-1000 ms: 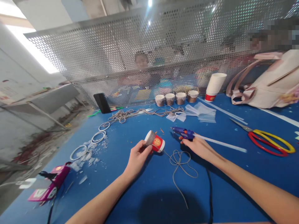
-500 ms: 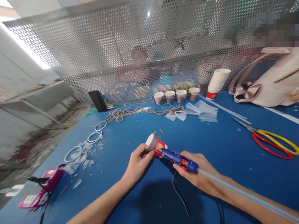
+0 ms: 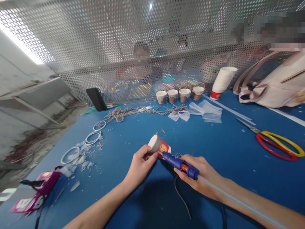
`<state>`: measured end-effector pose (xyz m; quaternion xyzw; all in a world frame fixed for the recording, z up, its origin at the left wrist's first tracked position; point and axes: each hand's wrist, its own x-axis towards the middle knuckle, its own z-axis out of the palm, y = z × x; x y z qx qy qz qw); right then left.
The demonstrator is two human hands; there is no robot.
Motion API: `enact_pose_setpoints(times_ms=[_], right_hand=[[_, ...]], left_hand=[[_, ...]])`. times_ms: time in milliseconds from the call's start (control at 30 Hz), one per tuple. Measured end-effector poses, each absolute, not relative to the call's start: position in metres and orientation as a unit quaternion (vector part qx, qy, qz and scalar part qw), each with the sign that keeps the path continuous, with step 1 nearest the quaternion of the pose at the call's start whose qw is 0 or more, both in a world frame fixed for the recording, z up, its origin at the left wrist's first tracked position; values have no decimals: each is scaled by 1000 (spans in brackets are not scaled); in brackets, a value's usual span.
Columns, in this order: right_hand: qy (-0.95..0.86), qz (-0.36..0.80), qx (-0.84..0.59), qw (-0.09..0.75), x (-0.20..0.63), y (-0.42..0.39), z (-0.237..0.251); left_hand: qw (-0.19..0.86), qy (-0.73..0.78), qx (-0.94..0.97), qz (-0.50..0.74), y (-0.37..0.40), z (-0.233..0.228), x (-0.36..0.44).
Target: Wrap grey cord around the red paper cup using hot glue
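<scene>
- Blue felt-like table top [image 3: 238,165] lies under everything, and my two bare forearms reach out over it.
- My left hand [image 3: 139,165] has its fingers curled around a small red paper cup [image 3: 159,146], tipped on its side with its grey-wrapped bottom end towards me, just above the table near the middle.
- My right hand [image 3: 202,176] is wrapped tight about a blue hot glue gun [image 3: 179,163]; its nozzle touches the cup's side, and a clear glue stick [image 3: 238,203] runs back along my forearm.
- A thin grey cord [image 3: 181,198] trails on the table below the gun.
- Red and yellow scissors [image 3: 276,145] lie well apart to my right.
- Four small wrapped cups [image 3: 179,94] and a stack of white paper cups [image 3: 222,82] stand by the perforated metal screen [image 3: 119,47].
- White rings [image 3: 92,137] lie to my left, with a magenta tool [image 3: 45,181] nearer me.
</scene>
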<state>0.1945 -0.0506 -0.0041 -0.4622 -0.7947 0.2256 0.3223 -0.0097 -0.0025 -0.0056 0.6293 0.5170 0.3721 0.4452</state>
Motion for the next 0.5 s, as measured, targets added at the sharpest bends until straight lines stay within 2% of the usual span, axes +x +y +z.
enact_pose_setpoints(times_ms=[500], right_hand=[[-818, 168, -432, 340, 194, -52, -9]], left_hand=[[432, 511, 645, 368, -4, -7, -11]])
